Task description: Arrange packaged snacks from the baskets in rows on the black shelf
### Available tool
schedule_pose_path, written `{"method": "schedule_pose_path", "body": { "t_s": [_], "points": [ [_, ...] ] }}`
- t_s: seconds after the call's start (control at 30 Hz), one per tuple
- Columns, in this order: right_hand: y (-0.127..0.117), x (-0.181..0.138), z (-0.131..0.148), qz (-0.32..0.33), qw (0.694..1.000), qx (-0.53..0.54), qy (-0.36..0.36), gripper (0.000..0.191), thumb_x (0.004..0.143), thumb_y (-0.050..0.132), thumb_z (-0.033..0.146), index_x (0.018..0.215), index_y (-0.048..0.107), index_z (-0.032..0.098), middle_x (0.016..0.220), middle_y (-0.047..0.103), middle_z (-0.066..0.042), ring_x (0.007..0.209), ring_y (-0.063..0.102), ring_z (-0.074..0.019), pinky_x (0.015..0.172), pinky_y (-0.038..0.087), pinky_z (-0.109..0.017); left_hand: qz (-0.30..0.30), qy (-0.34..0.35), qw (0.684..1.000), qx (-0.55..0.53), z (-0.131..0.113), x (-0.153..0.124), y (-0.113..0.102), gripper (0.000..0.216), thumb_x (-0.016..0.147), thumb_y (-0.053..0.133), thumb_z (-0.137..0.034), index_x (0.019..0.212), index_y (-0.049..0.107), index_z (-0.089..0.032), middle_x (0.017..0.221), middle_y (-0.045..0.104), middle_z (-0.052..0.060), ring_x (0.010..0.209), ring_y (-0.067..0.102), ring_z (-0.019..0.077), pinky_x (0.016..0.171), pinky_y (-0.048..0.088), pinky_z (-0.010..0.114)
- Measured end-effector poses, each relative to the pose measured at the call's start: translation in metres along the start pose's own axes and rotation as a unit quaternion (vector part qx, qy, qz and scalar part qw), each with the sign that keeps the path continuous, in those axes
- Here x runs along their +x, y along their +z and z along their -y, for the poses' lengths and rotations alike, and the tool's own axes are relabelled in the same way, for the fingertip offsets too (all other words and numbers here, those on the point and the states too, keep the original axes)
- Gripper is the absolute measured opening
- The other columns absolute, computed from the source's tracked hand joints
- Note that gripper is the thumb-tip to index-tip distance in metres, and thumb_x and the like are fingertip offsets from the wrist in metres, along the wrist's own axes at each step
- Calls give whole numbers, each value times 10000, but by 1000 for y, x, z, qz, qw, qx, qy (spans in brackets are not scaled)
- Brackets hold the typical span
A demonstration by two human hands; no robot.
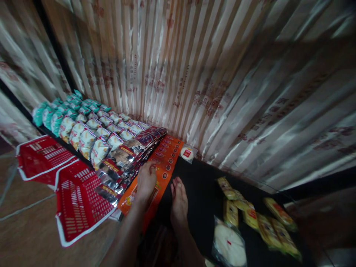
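My left hand (147, 181) rests on a long orange printed packet or sheet (166, 163), its fingers loosely bent beside a stack of silver and dark snack packets (122, 159). My right hand (179, 199) lies on its edge along the right side of the orange piece, fingers stretched out and holding nothing. Both hands stand apart with the orange piece between them. A small clear-wrapped round white item (187, 153) sits at the far end of the orange piece, near the curtain.
Rows of white snack bags (86, 142) and green bags (57, 120) fill the left of the black tabletop (194, 185). Red baskets (79, 200) stand on the floor at left. Yellow packets (251, 217) and a wrapped white disc (229, 243) lie right. A pleated curtain (172, 74) hangs behind.
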State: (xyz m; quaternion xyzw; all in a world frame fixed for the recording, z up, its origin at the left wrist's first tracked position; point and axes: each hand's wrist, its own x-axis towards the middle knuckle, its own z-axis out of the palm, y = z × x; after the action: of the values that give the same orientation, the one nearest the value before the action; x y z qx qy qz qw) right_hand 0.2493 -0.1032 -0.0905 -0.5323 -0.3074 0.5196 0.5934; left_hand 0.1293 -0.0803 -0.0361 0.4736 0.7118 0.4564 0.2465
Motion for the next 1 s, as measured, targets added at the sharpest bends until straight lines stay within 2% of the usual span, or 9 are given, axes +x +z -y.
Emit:
{"method": "schedule_pose_path", "body": {
  "t_s": [0.07, 0.17, 0.23, 0.3, 0.5, 0.73, 0.87, 1.0],
  "points": [
    [13, 4, -2, -5, 999, 44, -22, 656, 805, 412, 557, 1326, 390, 158, 1416, 382, -116, 1278, 391, -203, 1060, 323, -381, 29, 58, 995, 81, 4, -4, -6, 338, 824, 357, -126, 1008, 641, -141, 1117, 637, 88, 1104, 529, 207, 1005, 375, 371],
    [27, 9, -3, -37, 996, 70, -39, 663, 821, 369, 554, 1354, 333, 161, 1455, 315, -107, 1320, 319, -177, 1095, 263, -371, 68, 139, 973, 170, 11, -9, -8, 367, 836, 356, -131, 1080, 630, -129, 1307, 521, 81, 1321, 294, 248, 1094, 266, 407],
    [32, 10, -2, -51, 995, 71, -45, 678, 830, 331, 563, 1370, 290, 154, 1461, 298, -116, 1330, 299, -163, 1101, 246, -363, 90, 166, 959, 210, 15, -11, -7, 397, 840, 371, -148, 1179, 578, -150, 1398, 421, 59, 1374, 143, 283, 1101, 234, 463],
    [35, 9, -2, -49, 995, 69, -49, 688, 837, 297, 572, 1383, 249, 157, 1463, 291, -121, 1330, 297, -153, 1099, 247, -359, 98, 162, 952, 241, 18, -13, -5, 430, 844, 374, -160, 1248, 522, -172, 1434, 363, 56, 1379, 90, 316, 1085, 230, 516],
    [43, 6, 0, -48, 994, 88, -41, 665, 841, 288, 578, 1386, 217, 204, 1459, 300, -106, 1331, 295, -148, 1099, 243, -376, 90, 127, 942, 297, 27, -15, 0, 464, 852, 398, -213, 1308, 452, -148, 1430, 341, 157, 1365, 157, 328, 1055, 265, 518],
    [45, 10, -3, -33, 994, 98, -39, 655, 832, 304, 593, 1366, 261, 216, 1439, 343, -80, 1329, 298, -155, 1083, 281, -382, 92, 120, 936, 319, 36, -20, 6, 496, 850, 396, -213, 1341, 407, -148, 1435, 320, 178, 1349, 200, 342, 1055, 255, 522],
    [42, 12, -5, -23, 994, 98, -36, 650, 831, 322, 586, 1360, 274, 211, 1449, 329, -78, 1328, 301, -158, 1086, 278, -378, 82, 124, 931, 333, 35, -22, 10, 480, 859, 376, -203, 1334, 415, -146, 1423, 336, 192, 1330, 271, 325, 1050, 267, 522],
    [40, 13, -3, -27, 996, 76, -38, 660, 839, 298, 583, 1372, 254, 197, 1459, 306, -92, 1327, 303, -153, 1094, 263, -368, 77, 112, 933, 334, 32, -23, 11, 479, 850, 388, -190, 1325, 429, -149, 1415, 353, 188, 1329, 273, 321, 1055, 263, 518]
  ]
}}
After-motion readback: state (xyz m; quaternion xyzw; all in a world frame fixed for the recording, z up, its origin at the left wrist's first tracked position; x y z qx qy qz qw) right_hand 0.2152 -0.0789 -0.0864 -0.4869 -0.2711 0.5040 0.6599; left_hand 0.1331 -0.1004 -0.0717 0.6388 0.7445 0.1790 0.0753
